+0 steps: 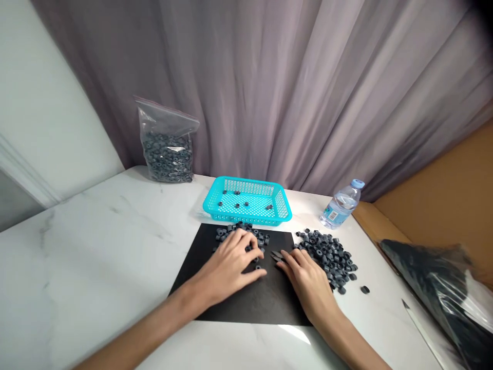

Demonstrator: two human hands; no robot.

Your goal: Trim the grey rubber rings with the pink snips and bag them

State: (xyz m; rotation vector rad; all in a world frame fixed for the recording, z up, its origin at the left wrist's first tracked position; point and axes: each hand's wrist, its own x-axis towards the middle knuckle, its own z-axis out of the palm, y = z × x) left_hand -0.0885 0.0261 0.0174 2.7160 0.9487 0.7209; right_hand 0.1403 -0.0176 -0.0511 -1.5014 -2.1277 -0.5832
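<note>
Dark rings (267, 239) lie loosely grouped on the mat's far part, too overlapped and hidden by the fingers to count; one of them shows between the thumb and fingers of the left hand (234, 263), which are apart. The right hand (307, 276) is closed on one small metal tool (276, 255), its two pointed tips facing left over the mat. Both hands work above one black mat (254, 308), whose near edge is straight and whose surface lies open between the wrists. Just past its right edge, one heap of similar rings (327, 259) spreads on the table, uncountable, with a single ring (365, 290) apart at its right. Just beyond the far edge stands one blue basket (246, 222), holding rings in six spots, some perhaps doubled. One clear bag (169, 154) of dark pieces stands behind and left, against the curtain (239, 92); one water bottle (342, 204) stands right of the basket. The white table (96, 267) gives widest room on the left; on the right, one pale stick (423, 334), one dark plastic bundle (435, 293) and brown cardboard (439, 169) narrow it.
</note>
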